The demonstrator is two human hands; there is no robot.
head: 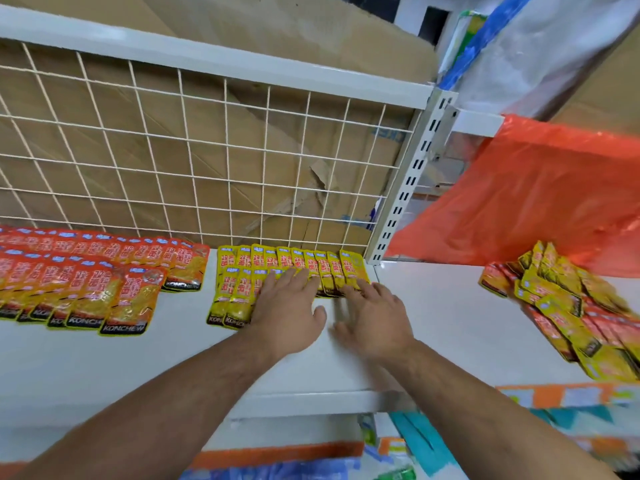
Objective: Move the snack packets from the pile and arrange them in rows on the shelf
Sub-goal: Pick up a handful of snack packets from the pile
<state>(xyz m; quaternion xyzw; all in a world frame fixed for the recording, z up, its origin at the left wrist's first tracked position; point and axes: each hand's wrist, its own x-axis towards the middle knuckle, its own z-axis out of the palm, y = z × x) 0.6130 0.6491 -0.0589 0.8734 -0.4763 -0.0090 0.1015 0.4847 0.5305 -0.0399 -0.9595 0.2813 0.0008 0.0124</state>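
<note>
Both hands lie flat, fingers spread, holding nothing: left hand [289, 303] pressing the yellow packets [239, 289] at frame centre on the shelf [433, 306], right hand [375, 318] touching their right end. Likely squaring the rows; next calls for reaching to the pile [571, 306] at right.

Slotted upright [407, 188] | wire grid [189, 150], left of upright | creased cardboard [263, 26], behind-left of upright | orange bag [540, 188], right of upright
</note>
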